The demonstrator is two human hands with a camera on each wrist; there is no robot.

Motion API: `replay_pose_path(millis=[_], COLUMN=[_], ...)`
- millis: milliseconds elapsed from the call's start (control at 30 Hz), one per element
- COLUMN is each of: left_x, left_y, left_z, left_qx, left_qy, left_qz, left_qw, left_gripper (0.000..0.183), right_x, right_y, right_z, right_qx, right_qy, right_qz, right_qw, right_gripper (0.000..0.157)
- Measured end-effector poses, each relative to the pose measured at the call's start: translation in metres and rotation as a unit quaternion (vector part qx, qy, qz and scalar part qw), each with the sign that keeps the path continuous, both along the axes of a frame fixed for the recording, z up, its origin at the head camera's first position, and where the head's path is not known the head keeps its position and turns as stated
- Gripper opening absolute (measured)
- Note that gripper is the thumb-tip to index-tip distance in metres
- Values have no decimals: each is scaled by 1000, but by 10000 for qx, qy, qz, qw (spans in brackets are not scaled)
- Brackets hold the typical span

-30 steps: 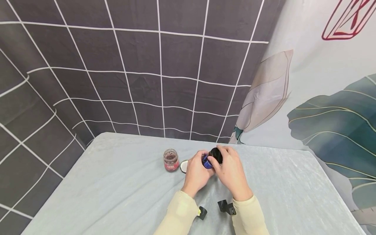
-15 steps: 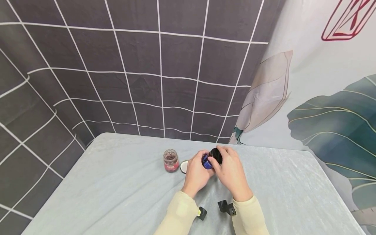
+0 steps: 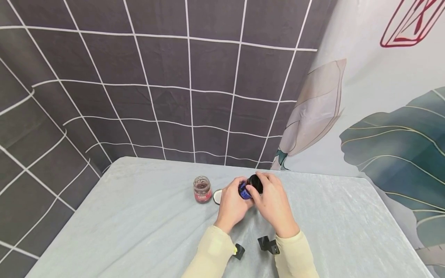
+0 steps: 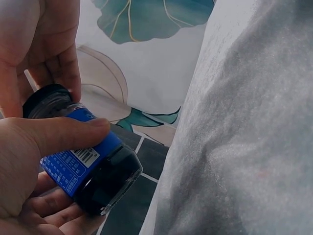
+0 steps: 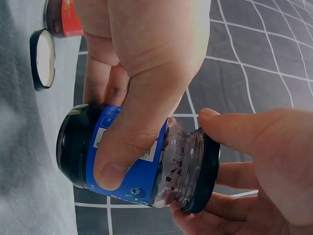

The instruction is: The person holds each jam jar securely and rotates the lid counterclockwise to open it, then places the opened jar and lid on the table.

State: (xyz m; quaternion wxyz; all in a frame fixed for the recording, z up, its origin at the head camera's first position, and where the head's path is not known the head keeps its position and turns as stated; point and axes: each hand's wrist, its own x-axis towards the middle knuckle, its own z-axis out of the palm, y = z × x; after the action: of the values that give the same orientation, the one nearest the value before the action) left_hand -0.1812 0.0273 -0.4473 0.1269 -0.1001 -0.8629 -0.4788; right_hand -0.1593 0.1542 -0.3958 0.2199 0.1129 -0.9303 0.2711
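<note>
A glass jar (image 5: 124, 152) with a blue label and dark contents is held tilted between both hands. My left hand (image 3: 233, 206) grips its body, the thumb lying across the label and barcode in the left wrist view. On the jar's mouth sits a black lid (image 5: 204, 169). My right hand (image 3: 274, 200) pinches that lid by its rim, thumb on one side and fingers on the other. Just left of my left hand, a loose lid (image 3: 218, 197) lies with its white inside up, partly hidden by the hand in the head view.
An uncovered glass jar (image 3: 202, 190) with a red label and dark residue stands left of the loose lid. Pale cloth covers the table (image 3: 139, 216). Behind it hangs a dark grid-patterned curtain (image 3: 167, 96), with a leaf-printed white one at right.
</note>
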Motion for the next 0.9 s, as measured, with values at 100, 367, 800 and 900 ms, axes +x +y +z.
replay_pose_path(millis=[100,367,800,900], left_x=[0,0,0,1], left_y=[0,1,1,1], left_z=[0,0,0,0], left_qx=[-1,-18,-22,-30], left_qy=[-22,-60,-146,-152], left_qz=[-3,6,24,30], left_qw=[10000,10000,9999,9999], left_gripper=[51,51,52,51], right_x=[0,-1,1,1], right_y=[0,0,0,0], right_z=[0,-1,0,0], right_qx=[-2,-9,35,46], right_qy=[22,42,41,27], right_qz=[10,17,54,63], right_qw=[10000,10000,10000,10000], right_gripper=[50,49,49,49])
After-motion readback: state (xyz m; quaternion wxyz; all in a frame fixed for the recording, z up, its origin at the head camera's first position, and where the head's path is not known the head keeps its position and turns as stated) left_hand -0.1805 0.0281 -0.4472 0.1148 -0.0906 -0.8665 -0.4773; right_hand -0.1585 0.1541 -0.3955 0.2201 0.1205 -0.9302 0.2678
